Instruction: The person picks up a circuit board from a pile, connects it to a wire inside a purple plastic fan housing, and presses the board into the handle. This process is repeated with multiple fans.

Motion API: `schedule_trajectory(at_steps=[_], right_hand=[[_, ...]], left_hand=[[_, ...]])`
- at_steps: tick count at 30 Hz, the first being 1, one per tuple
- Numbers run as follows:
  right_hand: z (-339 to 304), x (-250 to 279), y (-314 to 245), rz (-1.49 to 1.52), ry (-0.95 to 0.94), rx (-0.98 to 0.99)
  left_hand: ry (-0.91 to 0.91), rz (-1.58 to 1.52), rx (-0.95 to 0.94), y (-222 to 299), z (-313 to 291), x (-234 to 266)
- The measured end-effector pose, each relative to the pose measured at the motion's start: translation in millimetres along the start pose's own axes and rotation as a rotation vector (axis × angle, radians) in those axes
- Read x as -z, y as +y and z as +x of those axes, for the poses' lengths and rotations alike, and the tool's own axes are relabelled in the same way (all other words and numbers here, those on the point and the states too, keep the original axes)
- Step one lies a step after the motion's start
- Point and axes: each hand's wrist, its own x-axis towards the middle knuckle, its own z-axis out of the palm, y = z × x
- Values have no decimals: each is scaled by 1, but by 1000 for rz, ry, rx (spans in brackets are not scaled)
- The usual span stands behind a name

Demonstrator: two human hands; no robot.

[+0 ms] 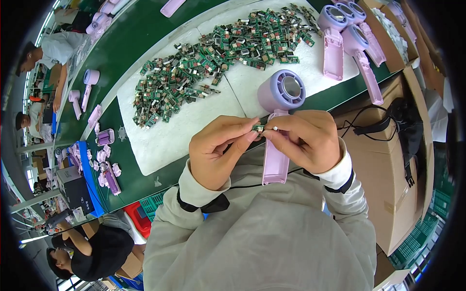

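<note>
My left hand (pixel 213 148) pinches a small green circuit board (pixel 257 128) between thumb and forefinger. Close against it, my right hand (pixel 310 140) has its thumb and forefinger pressed together on a tiny white plug (pixel 275 128). The two sets of fingertips nearly meet, and whether plug and board touch cannot be made out. Under and behind my hands lies a lilac handheld fan (pixel 282 91), its round head pointing away from me. Its open, hollow handle (pixel 275 167) extends toward my body, partly covered by my right hand.
A large heap of circuit boards (pixel 208 60) covers much of a white foam sheet (pixel 145 157) on the green table. More lilac fans (pixel 357 39) lie at the far right beside a cardboard box (pixel 388 165) with a black strap. Loose lilac parts (pixel 104 160) and several co-workers are at left.
</note>
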Motion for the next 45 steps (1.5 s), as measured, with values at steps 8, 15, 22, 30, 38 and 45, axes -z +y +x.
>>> schedule_trajectory(at_steps=[8,15,22,30,38,45], right_hand=[[-2,2,-3,166,-57,-189],[-4,11,6,183,-147,-193],[-7,8,10,175,-135,-188],[-4,-6,-10,95,11,-365],[-7,-10,-12,-18,27,-172],[-3,-9,-18,-114,29,-232]], left_hand=[[-95,-266,188,0,-1,12],[-135,-52,168,1,2,10],[-102,-26,133,-7,-2,4],[109,-240,158,-12,-3,-6],[142,-221,224,-6,-3,-6],[151,-246,235,-7,-3,-9]])
